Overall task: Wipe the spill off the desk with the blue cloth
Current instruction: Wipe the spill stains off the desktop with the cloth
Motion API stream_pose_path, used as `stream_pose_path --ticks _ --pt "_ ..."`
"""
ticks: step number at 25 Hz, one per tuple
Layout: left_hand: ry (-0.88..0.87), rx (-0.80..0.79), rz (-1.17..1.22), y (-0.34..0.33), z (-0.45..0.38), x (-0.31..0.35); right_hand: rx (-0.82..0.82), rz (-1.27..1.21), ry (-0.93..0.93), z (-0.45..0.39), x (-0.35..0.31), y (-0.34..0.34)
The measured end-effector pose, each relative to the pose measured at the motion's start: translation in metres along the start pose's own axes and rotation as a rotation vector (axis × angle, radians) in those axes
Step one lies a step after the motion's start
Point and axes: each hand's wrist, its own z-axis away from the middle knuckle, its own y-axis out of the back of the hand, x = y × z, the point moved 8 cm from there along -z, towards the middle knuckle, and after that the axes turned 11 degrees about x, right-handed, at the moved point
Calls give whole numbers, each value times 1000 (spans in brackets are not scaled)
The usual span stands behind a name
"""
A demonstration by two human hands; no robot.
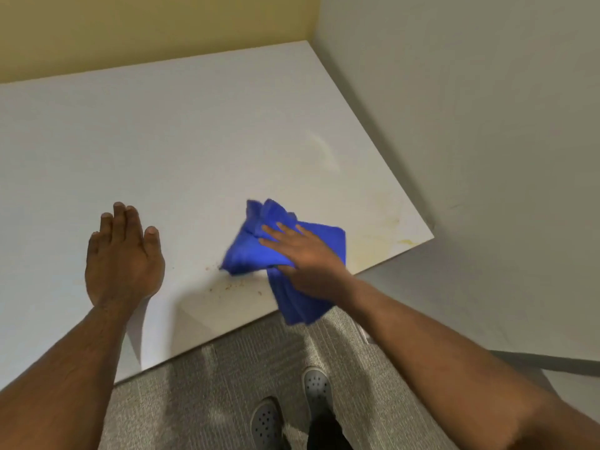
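A white desk (181,131) fills the upper left of the head view. The blue cloth (250,251) lies bunched near the desk's front edge, one end hanging over it. My right hand (308,258) presses flat on the cloth, fingers spread. Small brown specks of spill (227,287) dot the desk just in front of the cloth. Faint yellowish streaks (389,235) mark the desk toward its right corner. My left hand (123,254) rests palm down on the desk to the left, holding nothing.
A grey wall (487,157) runs along the desk's right side and a yellow wall (146,27) behind it. Grey carpet (211,384) lies below the desk's front edge, with my two grey shoes (292,407) on it.
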Motion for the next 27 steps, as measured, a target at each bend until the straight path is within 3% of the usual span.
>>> stream_pose_path --ticks 2,4,6,9,11,13,15,17,19,22,27 --pt "-6 6 8 0 -1 2 50 -34 -70 13 47 34" --pt "4 16 16 1 -1 3 156 -24 -343 11 109 67" --pt "19 24 4 0 0 2 252 28 -455 -13 126 74" --pt "16 7 28 -4 -2 3 230 15 -337 -55 44 19" --pt "-5 -18 64 -1 1 1 85 -66 -117 -42 -20 -14" --pt "-68 -36 85 8 14 -9 -42 -114 26 -9 -31 -12" --pt "-72 -62 76 14 36 -24 -43 -117 17 3 -4 7" --pt "-16 -55 60 15 54 -36 54 -96 -137 -17 19 19" --pt "17 -35 76 15 56 -37 110 -36 -195 -51 1 3" --pt "14 -1 140 18 53 -37 31 -122 -42 -79 -76 -43" --pt "93 57 299 27 53 -46 -132 -267 170 0 -122 -50"
